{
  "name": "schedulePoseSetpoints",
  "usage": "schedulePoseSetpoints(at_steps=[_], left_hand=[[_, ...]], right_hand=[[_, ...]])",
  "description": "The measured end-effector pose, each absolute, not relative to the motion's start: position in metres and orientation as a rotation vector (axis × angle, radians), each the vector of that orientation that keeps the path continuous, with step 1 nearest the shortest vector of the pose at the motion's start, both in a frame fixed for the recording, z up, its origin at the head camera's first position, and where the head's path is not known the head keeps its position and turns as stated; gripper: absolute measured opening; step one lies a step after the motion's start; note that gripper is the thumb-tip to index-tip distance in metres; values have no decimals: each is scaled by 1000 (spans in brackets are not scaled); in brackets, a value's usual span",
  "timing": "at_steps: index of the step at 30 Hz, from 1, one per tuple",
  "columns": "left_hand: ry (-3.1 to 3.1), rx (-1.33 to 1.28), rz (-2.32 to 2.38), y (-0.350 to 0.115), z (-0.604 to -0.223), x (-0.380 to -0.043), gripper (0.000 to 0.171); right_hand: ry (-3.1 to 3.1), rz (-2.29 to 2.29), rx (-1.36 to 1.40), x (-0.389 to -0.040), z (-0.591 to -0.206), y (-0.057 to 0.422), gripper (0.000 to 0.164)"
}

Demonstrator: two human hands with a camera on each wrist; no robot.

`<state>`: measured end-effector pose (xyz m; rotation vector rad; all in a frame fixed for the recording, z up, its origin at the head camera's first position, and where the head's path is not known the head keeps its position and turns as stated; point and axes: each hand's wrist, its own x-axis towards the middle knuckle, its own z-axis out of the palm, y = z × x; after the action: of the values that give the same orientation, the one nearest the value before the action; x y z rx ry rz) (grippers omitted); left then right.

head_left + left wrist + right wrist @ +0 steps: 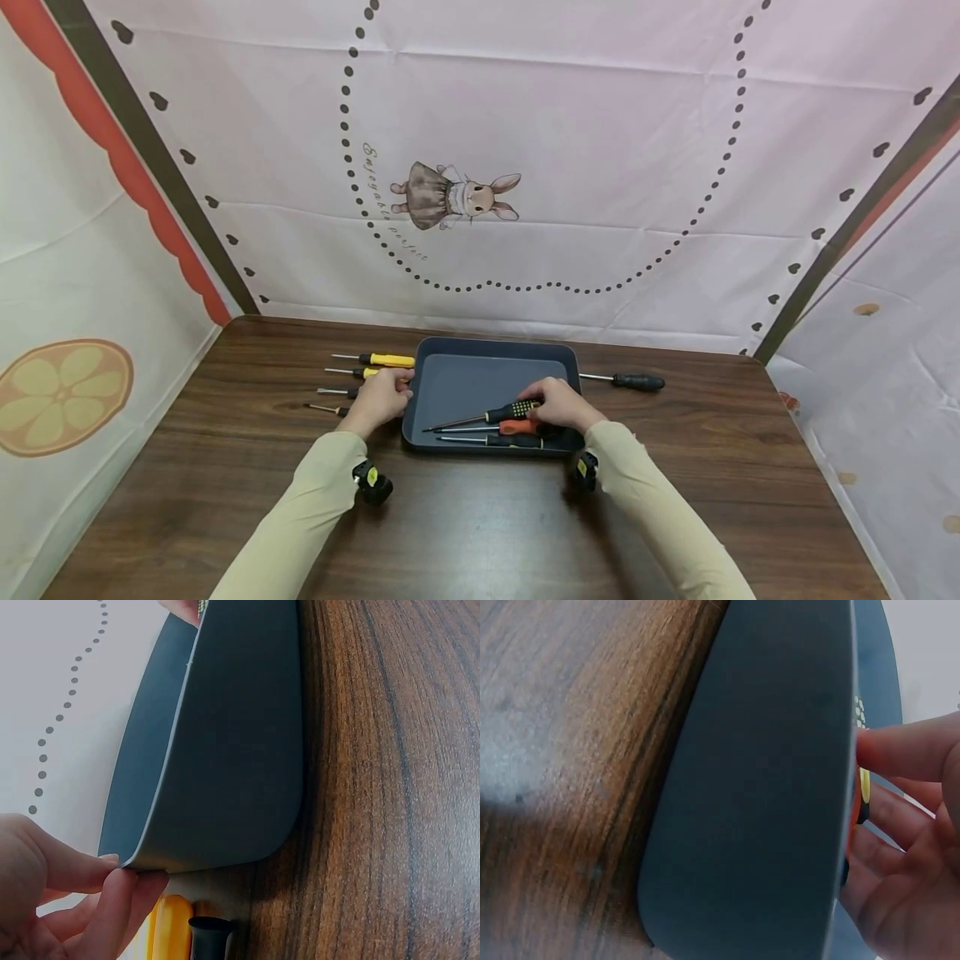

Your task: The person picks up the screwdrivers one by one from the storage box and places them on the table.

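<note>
A dark grey tray (480, 375) lies on the table. My left hand (382, 398) pinches its left rim between thumb and fingers, as the left wrist view shows on the tray wall (225, 750). Inside the tray, my right hand (561, 404) grips the end of a screwdriver with a black handle dotted in yellow (506, 412); its shaft points left. Below that lie a screwdriver with an orange handle (517, 427) and a black-handled screwdriver (513, 441). In the right wrist view, the near tray wall (750, 772) hides most of the tools.
Left of the tray, several screwdrivers lie in a row, among them a yellow one (390, 361) and a black one (352, 392); my left hand partly covers some. Another black screwdriver (637, 382) lies to the right. A printed cloth (600, 167) hangs behind the wooden table (487, 517).
</note>
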<state>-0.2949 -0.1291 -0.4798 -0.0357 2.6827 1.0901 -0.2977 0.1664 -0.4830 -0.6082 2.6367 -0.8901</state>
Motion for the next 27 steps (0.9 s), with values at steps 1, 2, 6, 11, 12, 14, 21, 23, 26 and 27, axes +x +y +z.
schedulePoseSetpoints(at_steps=[1,2,6,11,12,14,21,23,26,27], left_hand=[[2682,-36,1091,-129,-480,-295,39],[2681,-38,1093,-129,-479,-295,39],[2678,-42,1098,-129,-478,-293,39],[2666,-63,1106,-129,-478,-292,39],[2662,-66,1109,-129,-479,-293,39],[2652,-78,1120,-129,-479,-293,40],[2639,-63,1145,-130,-477,-292,39],[2636,-45,1149,-131,-478,-293,39],[2627,-48,1151,-131,-480,-295,39],[2624,-45,1151,-131,-480,-294,39]], right_hand=[[2639,-890,-611,-298,-483,167,27],[2641,-890,-614,-297,-483,167,27],[2645,-884,-642,-297,-484,168,26],[2650,-870,-677,-298,-486,168,26],[2649,-867,-681,-299,-486,168,25],[2642,-868,-677,-299,-486,168,25],[2583,-917,-682,-298,-483,171,25],[2565,-956,-681,-298,-483,173,25],[2537,-1035,-677,-299,-484,176,24],[2533,-1058,-672,-299,-484,177,24]])
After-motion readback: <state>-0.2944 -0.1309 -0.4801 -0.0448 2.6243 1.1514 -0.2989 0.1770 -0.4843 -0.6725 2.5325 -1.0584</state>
